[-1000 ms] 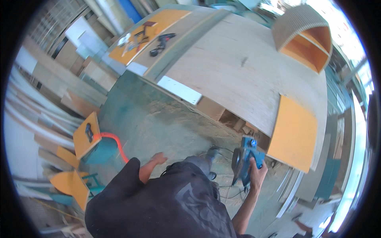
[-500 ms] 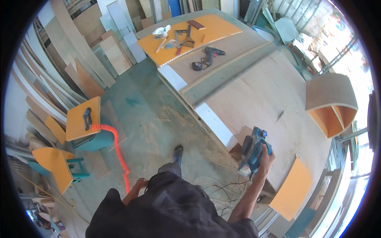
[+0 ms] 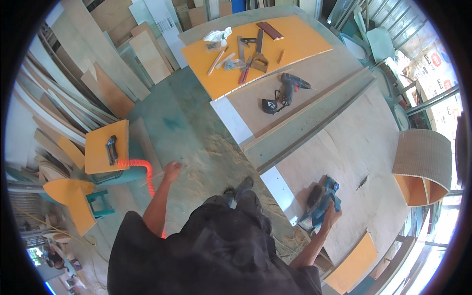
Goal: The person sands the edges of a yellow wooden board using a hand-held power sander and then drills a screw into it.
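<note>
My right hand (image 3: 333,215) is closed round the handle of a blue electric planer (image 3: 318,205). The planer is at the near left edge of the worktable (image 3: 339,147), beside a white strip (image 3: 280,189), and seems to rest on the wooden top. Out to the left, over the floor, my left hand (image 3: 172,171) hangs empty with its fingers loosely apart. Near it runs a coiled orange air hose (image 3: 149,172), leading to a dark air tool (image 3: 112,150) on an orange-topped stool (image 3: 93,157).
Farther up the table lie a cordless drill (image 3: 291,88), a tape measure (image 3: 269,105), and an orange board (image 3: 300,42) bearing a handsaw (image 3: 259,61). A drill bit (image 3: 363,183) lies right of the planer, near a curved ribbed cabinet (image 3: 424,152). Planks (image 3: 93,59) lean at left.
My left hand has reached forward and away from my body. The planer, still in my right hand, appears lower on the table. The whole view has shifted, and my feet have moved.
</note>
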A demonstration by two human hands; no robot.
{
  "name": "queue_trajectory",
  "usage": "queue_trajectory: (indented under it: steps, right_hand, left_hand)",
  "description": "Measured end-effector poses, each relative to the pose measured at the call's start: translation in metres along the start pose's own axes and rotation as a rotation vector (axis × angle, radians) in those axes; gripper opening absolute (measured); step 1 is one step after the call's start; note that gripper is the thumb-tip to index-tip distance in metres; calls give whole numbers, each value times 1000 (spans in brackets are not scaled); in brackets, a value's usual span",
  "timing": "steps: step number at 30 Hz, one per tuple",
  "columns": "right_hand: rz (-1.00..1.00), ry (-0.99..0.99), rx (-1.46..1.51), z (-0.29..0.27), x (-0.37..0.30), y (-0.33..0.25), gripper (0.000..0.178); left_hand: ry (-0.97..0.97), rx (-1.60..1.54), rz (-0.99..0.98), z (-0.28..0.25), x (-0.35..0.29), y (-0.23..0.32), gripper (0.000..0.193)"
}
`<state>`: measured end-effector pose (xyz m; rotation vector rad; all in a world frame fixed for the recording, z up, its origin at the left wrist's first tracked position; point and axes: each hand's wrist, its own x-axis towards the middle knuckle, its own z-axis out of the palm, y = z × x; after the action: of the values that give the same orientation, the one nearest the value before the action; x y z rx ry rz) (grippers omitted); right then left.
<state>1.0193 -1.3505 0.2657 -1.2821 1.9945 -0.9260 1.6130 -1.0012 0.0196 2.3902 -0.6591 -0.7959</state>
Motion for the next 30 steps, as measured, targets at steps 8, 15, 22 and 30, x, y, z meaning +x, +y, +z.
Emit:
queue_trajectory:
  steps: [8, 15, 22, 30]
  right_hand:
    - [199, -292, -515, -47, -12, -45, 74]
    - [-159, -15, -476, 10, 46, -136, 65]
    - [-270, -376, -277, 246, 19, -268, 51]
    - [-269, -101, -674, 489, 95, -259, 88]
  left_hand:
    - [360, -177, 551, -52, 118, 288, 26]
    - [531, 375, 722, -71, 295, 394, 18]
    - [169, 573, 643, -74, 354, 397, 24]
    - [144, 410, 853, -56, 373, 357, 20]
